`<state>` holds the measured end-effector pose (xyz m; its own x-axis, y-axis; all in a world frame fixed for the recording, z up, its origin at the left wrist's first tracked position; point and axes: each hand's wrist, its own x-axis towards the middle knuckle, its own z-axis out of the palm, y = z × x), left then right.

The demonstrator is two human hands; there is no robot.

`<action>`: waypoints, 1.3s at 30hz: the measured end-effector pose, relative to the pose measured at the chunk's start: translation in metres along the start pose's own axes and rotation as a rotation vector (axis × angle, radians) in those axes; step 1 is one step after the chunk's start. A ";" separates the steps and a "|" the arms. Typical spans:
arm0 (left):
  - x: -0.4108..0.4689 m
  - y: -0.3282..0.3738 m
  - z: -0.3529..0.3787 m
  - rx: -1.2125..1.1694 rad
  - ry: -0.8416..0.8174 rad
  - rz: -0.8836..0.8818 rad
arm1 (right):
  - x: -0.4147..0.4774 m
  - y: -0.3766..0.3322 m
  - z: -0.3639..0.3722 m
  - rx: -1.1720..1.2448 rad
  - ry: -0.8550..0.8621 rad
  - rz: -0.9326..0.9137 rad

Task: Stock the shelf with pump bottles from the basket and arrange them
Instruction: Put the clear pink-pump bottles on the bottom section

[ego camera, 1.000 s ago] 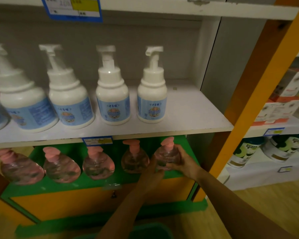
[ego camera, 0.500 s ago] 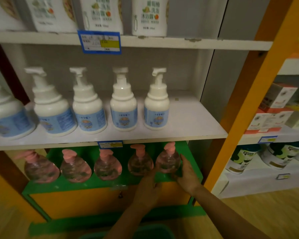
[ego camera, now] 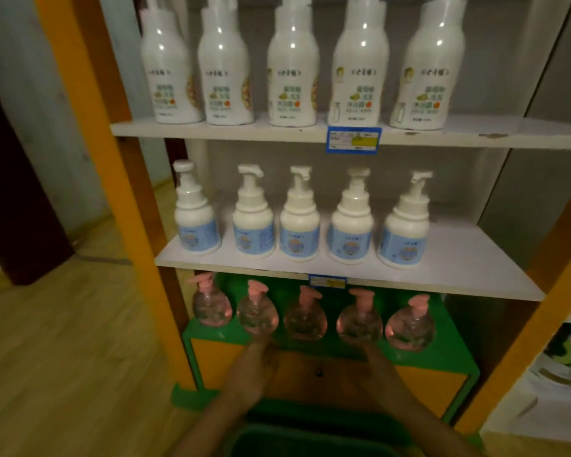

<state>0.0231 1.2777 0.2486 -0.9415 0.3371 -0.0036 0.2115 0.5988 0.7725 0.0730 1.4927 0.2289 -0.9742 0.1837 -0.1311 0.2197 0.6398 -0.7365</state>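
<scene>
Several round clear pump bottles with pink pumps stand in a row on the green bottom shelf [ego camera: 442, 344]. My left hand [ego camera: 254, 367] reaches up from below, its fingertips at the base of the second pink bottle [ego camera: 257, 316], not wrapped around it. My right hand [ego camera: 374, 371] is in front of the shelf's front edge, just under the fourth pink bottle [ego camera: 360, 324], and holds nothing. The rightmost pink bottle [ego camera: 409, 328] stands alone, free of both hands. The green basket [ego camera: 310, 440] is at the bottom edge between my forearms; its contents are hidden.
White pump bottles with blue labels [ego camera: 299, 225] line the middle white shelf [ego camera: 459, 272]. Tall white bottles [ego camera: 292, 77] fill the top shelf. Orange uprights [ego camera: 136, 192] frame the unit. Wooden floor [ego camera: 63, 357] lies to the left; another shelf unit [ego camera: 561, 374] is on the right.
Both hands have let go of the rightmost pink bottle and moved left and down. The view has risen and pulled back, showing the top shelf.
</scene>
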 end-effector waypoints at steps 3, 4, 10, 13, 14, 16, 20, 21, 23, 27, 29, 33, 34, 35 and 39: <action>0.008 -0.027 -0.025 0.086 0.153 -0.079 | 0.014 -0.030 0.030 0.027 -0.031 -0.080; 0.011 -0.035 -0.032 0.078 0.214 -0.102 | 0.021 -0.040 0.040 0.043 -0.048 -0.094; 0.041 -0.074 -0.058 -0.042 0.438 -0.303 | 0.068 -0.090 0.077 0.046 0.035 -0.183; 0.066 -0.088 -0.065 -0.104 0.421 -0.338 | 0.092 -0.100 0.087 0.008 0.112 -0.167; 0.073 -0.090 -0.067 -0.118 0.414 -0.324 | 0.100 -0.100 0.090 -0.013 0.124 -0.167; 0.088 -0.093 -0.068 -0.115 0.428 -0.301 | 0.112 -0.101 0.095 -0.078 0.118 -0.183; 0.107 -0.090 -0.069 -0.098 0.456 -0.317 | 0.130 -0.100 0.104 -0.159 0.085 -0.179; 0.112 -0.092 -0.069 -0.095 0.470 -0.311 | 0.133 -0.099 0.106 -0.170 0.070 -0.168; 0.119 -0.095 -0.069 -0.063 0.474 -0.310 | 0.138 -0.096 0.109 -0.207 0.052 -0.186; 0.131 -0.102 -0.066 -0.023 0.474 -0.306 | 0.144 -0.090 0.113 -0.271 0.027 -0.205; 0.133 -0.105 -0.066 -0.017 0.469 -0.301 | 0.146 -0.090 0.110 -0.277 -0.013 -0.212; 0.133 -0.110 -0.070 0.013 0.411 -0.303 | 0.148 -0.092 0.106 -0.246 -0.060 -0.223; 0.132 -0.111 -0.071 0.021 0.396 -0.301 | 0.149 -0.092 0.107 -0.237 -0.055 -0.226; 0.131 -0.112 -0.071 0.027 0.385 -0.299 | 0.149 -0.092 0.109 -0.232 -0.052 -0.227; 0.127 -0.112 -0.069 0.046 0.374 -0.297 | 0.150 -0.091 0.114 -0.246 -0.026 -0.218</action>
<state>-0.1384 1.2032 0.2052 -0.9910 -0.1333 0.0153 -0.0779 0.6641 0.7436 -0.0994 1.3770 0.2009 -1.0000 0.0055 -0.0078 0.0090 0.8234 -0.5674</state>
